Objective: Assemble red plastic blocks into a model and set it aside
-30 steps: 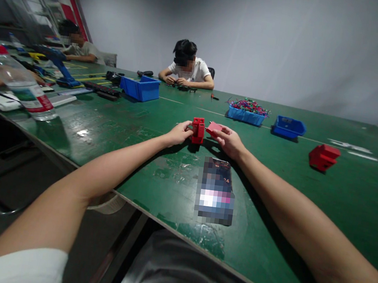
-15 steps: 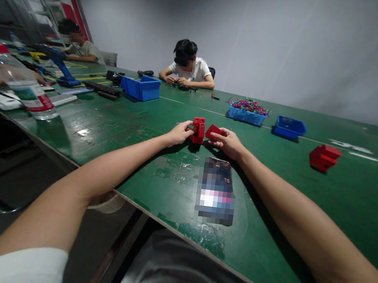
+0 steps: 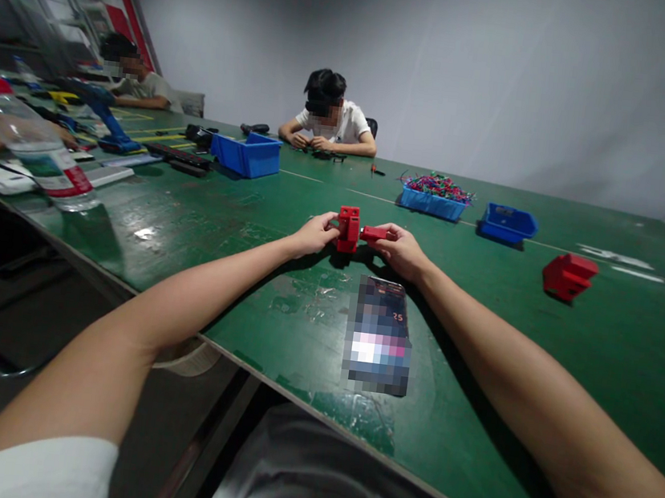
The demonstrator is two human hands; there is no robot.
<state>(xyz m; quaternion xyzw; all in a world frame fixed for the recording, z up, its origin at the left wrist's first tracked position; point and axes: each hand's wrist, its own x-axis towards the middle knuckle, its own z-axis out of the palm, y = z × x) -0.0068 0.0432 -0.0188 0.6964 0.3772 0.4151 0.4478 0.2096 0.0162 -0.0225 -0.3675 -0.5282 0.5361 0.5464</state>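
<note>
In the middle of the head view, my left hand (image 3: 317,234) grips a red plastic block (image 3: 348,231) from its left side, fingertips pressed to it. The block stands upright on the green table and has holes in its top. Pinched in my right hand (image 3: 404,254) is a smaller, narrow red part (image 3: 374,235), its left end pointing at the block. A tiny pale tip shows between the two red pieces; whether it touches the block I cannot tell. Nearer to me lies a phone (image 3: 381,336) with its screen lit.
Another red block (image 3: 569,276) sits to the right. Behind stand a blue bin of coloured wires (image 3: 434,201), a blue bin (image 3: 508,224) and a larger blue bin (image 3: 247,155). At left are a water bottle (image 3: 46,157) and a cordless drill (image 3: 106,116). A co-worker (image 3: 336,124) sits opposite.
My right hand has turned the small red part from a flat, tilted face to a narrow, level side, exposing a pale tip. My left hand and the block have stayed put.
</note>
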